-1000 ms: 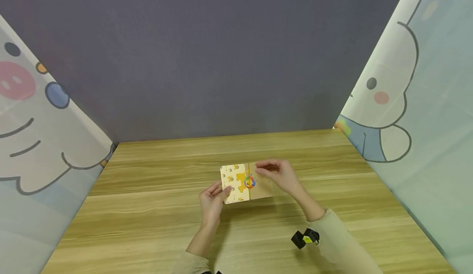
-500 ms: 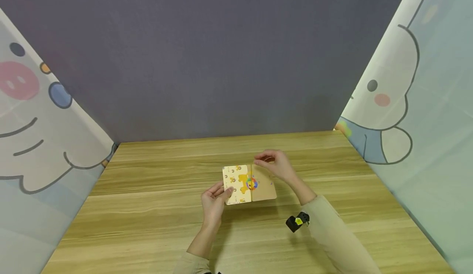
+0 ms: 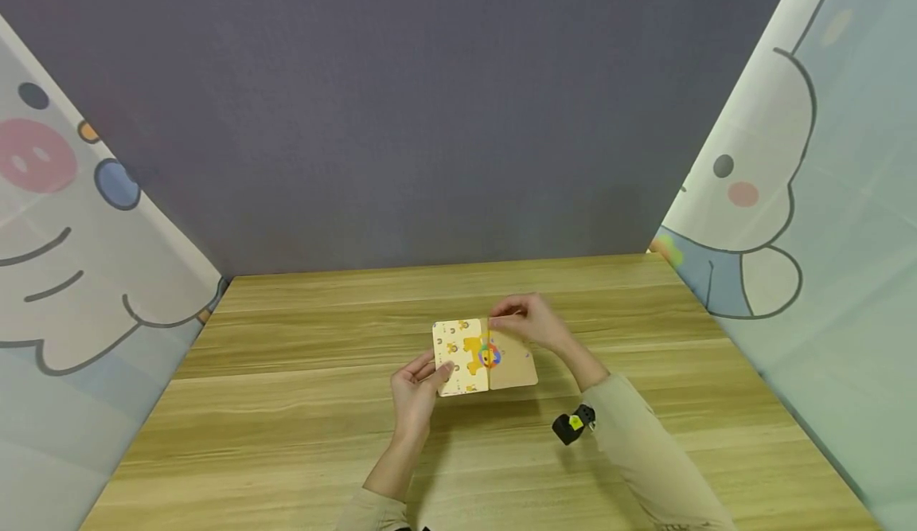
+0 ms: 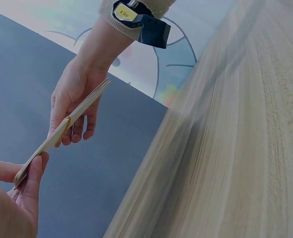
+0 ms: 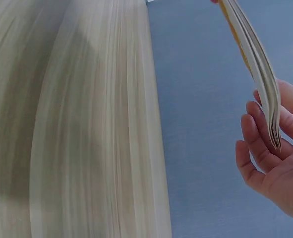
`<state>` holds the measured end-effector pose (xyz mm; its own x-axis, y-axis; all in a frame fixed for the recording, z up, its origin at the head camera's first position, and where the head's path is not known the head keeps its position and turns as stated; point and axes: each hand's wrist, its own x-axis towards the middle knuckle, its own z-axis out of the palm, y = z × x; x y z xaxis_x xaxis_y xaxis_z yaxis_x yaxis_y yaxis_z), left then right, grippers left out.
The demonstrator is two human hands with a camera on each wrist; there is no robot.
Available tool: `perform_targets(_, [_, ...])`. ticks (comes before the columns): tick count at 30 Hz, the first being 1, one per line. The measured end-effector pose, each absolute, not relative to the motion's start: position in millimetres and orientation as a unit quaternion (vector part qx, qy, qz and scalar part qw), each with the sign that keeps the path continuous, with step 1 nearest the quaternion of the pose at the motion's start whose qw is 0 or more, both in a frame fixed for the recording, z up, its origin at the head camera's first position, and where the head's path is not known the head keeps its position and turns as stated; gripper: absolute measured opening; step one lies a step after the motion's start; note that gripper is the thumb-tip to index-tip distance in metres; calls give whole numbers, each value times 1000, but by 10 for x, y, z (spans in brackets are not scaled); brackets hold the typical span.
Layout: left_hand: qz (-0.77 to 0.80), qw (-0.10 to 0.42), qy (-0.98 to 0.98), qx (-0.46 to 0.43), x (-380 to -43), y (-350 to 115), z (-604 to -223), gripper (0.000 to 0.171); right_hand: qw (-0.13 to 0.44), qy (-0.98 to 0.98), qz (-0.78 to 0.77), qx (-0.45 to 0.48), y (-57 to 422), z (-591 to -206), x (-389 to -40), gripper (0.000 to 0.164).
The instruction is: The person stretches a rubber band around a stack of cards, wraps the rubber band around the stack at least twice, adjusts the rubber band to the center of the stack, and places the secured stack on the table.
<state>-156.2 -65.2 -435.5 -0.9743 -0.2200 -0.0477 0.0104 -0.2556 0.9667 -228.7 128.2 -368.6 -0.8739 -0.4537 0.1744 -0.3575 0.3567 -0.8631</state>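
Observation:
A small notebook (image 3: 458, 376), its cover part cream with printed animals and part brown with a lion, is held above the table. A thin orange elastic band (image 4: 63, 130) runs across its cover. My left hand (image 3: 415, 392) grips the left edge, thumb on top and fingers underneath. At the far edge, beside the band, my right hand (image 3: 533, 322) has thumb and index finger together and appears to pinch the band; the exact contact is too small to see. Seen edge-on in the right wrist view, the notebook's pages partly cover my right hand (image 5: 280, 163).
Below the hands lies a wood-grain table (image 3: 301, 427). A dark grey panel (image 3: 430, 117) stands along its far edge. Cartoon-printed curtains (image 3: 845, 292) hang at both sides. A black wrist device (image 3: 573, 425) is strapped at the right sleeve.
My right hand first moved up and off the brown part towards the far edge, then slightly down and left to the band. The notebook shifted slightly right; the left hand kept its grip.

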Motion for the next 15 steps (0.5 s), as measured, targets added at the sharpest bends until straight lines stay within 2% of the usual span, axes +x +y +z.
perform_targets(3, [-786,71,-607,89,-1559,-650,-4355,39,56,823,-506,-252,1285,-3718,-2299,13])
perform_targets(10, [-792,65,-604,64,-1559,-641,-4384,37,35,815,-507,-277,1281,-3779,-2306,11])
perform_targets(15, [-790,56,-608,58,-1559,-618,-4427,37,53,805,-513,-291,1273,-3791,-2296,14])
